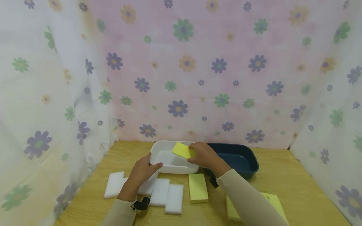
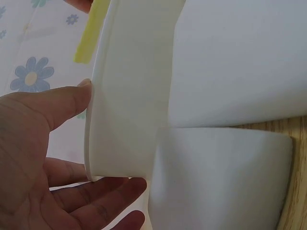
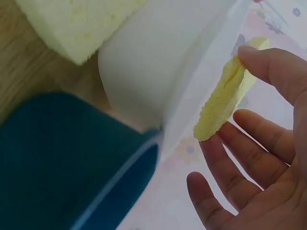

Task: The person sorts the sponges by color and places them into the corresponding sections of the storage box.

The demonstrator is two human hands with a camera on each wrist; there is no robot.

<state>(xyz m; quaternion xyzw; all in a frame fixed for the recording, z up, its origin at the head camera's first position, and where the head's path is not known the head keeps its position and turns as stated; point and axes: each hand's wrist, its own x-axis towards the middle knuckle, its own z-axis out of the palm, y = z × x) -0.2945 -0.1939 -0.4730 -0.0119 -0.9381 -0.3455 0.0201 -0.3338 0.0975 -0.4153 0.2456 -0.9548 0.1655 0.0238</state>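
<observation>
My right hand (image 1: 204, 157) pinches a yellow sponge (image 1: 182, 150) between thumb and fingers above the white plastic basin (image 1: 177, 169). In the right wrist view that sponge (image 3: 223, 98) looks slightly bent, the thumb pressing its near face. At the basin's left front corner, my left hand (image 1: 143, 169) holds the rim. The left wrist view shows its thumb (image 2: 76, 103) against the rim and its fingers around the basin's end. White sponges (image 1: 174, 198) lie on the table in front of the basin, some overlapping and partly hidden by the left arm.
A dark blue basin (image 1: 249, 161) stands right of the white one, partly behind my right forearm. One yellow sponge (image 1: 198, 188) lies in front of the basins. More yellow sponge (image 1: 275, 202) shows around the right sleeve. Flowered curtains (image 1: 198, 78) surround the wooden table (image 1: 299, 185).
</observation>
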